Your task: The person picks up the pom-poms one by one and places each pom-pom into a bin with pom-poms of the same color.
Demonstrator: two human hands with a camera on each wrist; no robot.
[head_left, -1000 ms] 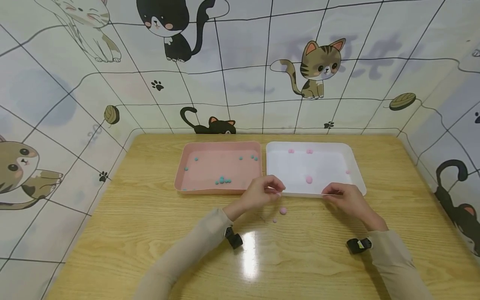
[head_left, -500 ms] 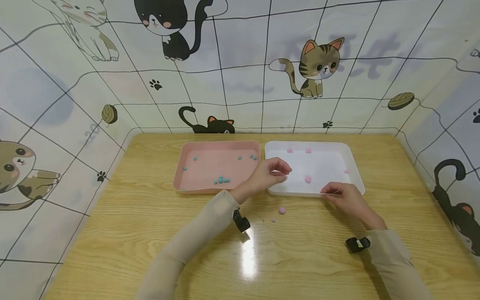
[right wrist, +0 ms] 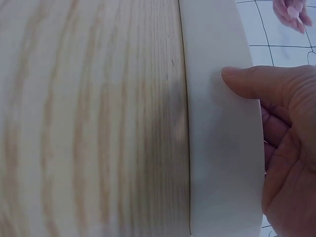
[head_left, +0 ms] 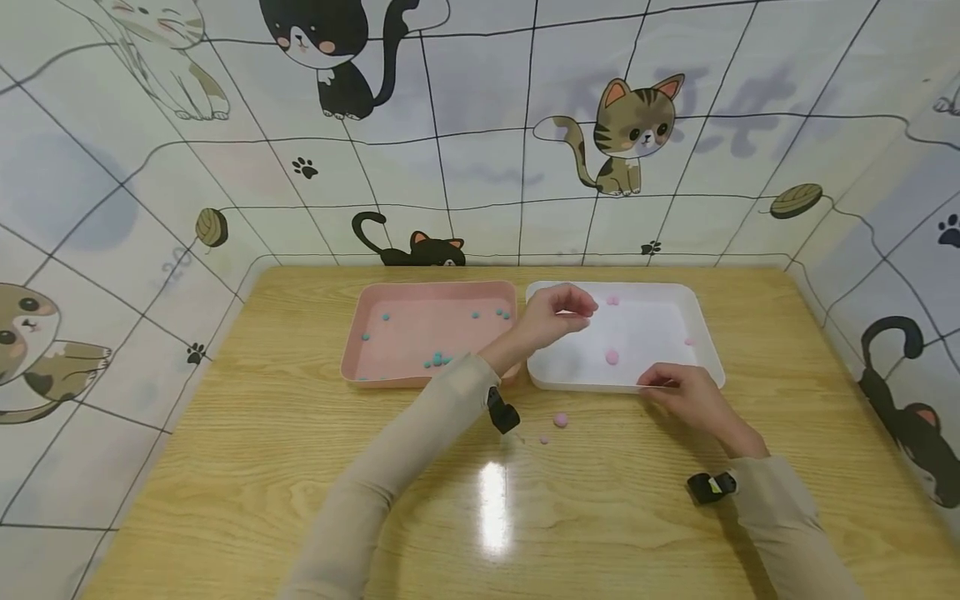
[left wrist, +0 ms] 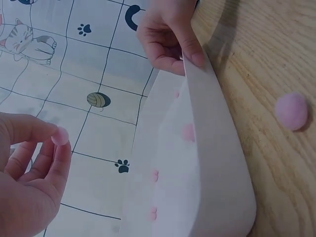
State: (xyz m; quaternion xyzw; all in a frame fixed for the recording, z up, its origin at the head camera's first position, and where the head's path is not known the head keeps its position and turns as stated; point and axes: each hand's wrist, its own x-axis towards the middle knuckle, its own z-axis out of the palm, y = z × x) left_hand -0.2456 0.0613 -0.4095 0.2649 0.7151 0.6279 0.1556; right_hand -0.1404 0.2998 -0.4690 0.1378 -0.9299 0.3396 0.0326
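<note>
Moved since 1.0 s ago: left hand (head_left: 551,318), from the near-left corner of the white rectangular tray (head_left: 652,321) to above its far-left part.
Left grip: fingers bent, small round pink clay-like ball (left wrist: 60,136) pinched between thumb and fingertips.
Ball from tray: above the floor, apart from it, toward the far edge; round, so no long axis.
Ball from neighbours: in head view, just left of a knobbly pink cluster (head_left: 613,300) by the far edge; matching pink cluster (left wrist: 153,213) nearer the far-left corner, clear only from the left wrist.
Tray's long axis: left to right, along the table's (head_left: 615,517) far edge.
Right hand (head_left: 693,404): pinching the near edge by the near-right corner, thumb outside, fingers inside; probably steadying.
Nearer to ball: left hand, already holding; right well apart.
</note>
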